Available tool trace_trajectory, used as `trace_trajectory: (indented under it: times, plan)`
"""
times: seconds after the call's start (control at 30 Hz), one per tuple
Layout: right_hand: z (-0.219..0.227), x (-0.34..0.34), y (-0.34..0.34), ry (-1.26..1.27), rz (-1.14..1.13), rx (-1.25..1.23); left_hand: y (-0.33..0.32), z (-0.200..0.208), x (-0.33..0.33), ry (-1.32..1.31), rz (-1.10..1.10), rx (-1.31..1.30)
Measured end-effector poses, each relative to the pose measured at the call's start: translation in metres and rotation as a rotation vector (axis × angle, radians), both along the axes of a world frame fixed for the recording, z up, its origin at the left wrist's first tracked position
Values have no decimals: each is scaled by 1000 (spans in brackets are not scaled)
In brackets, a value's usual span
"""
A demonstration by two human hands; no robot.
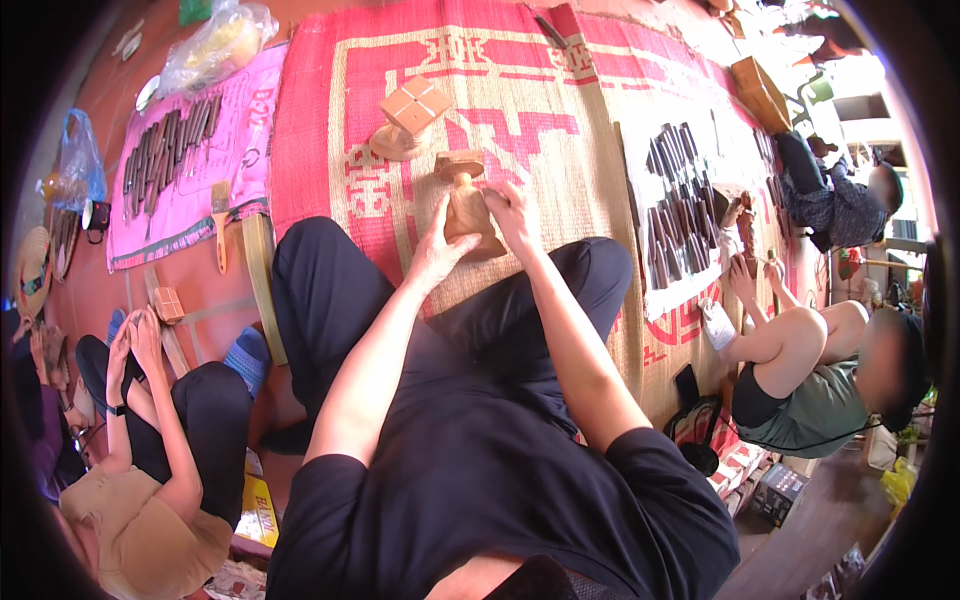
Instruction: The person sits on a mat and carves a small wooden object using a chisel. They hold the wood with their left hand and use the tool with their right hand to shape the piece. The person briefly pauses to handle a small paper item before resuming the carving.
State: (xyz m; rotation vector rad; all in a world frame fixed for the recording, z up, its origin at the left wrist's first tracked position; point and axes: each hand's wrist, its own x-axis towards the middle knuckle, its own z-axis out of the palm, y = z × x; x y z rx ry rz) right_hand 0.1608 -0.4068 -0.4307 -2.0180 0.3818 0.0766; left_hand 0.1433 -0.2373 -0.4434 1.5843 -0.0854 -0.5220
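Observation:
Between my two hands is a light wooden pedestal-shaped piece [466,212], with a wide lower part, a narrow neck and a flat block at its far end. My left hand [441,250] grips its left side, thumb laid across the lower part. At the right edge, my right hand [514,216] has its fingers bent against the wood. Just beyond, on the red and straw-coloured woven mat [545,190], rests a second wooden piece [416,106] with a square top marked by a pale cross and a rounded part beside it.
Rows of chisels [170,150] lie on a pink cloth at left, near a flat brush [220,228]. More dark-handled chisels [680,205] cover a white sheet at right. Co-workers sit close on both sides; the left one's hands [140,345] are near a small wooden block [168,305].

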Motion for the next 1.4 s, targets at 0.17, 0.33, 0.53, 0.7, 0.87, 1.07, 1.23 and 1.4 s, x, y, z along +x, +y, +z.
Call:
trace_trajectory:
  times: [0.17, 0.33, 0.53, 0.7, 0.87, 1.07, 1.23, 1.4]
  plan:
    - [-2, -26, 20, -272, 23, -252, -2, -15, 2, -23, 19, -129]
    - [-21, 12, 8, -221, -81, -236, -3, 3, 1, 81, -13, -165]
    - [0, -23, 2, -242, -10, -150, -3, -3, 2, 53, 16, -164]
    - [-14, 3, 18, -297, -65, -312, -2, 4, 4, 86, -39, -164]
    - [-5, 11, 0, -284, -37, -319, -3, -22, 5, 27, 3, -182]
    - [-7, -22, 16, -279, -10, -324, -2, -12, 5, 33, -14, -185]
    - [-8, 16, 9, -245, -48, -255, -3, 6, 2, 97, -26, -161]
    - [1, -18, 6, -267, -25, -201, 2, -3, 3, 60, 5, -163]
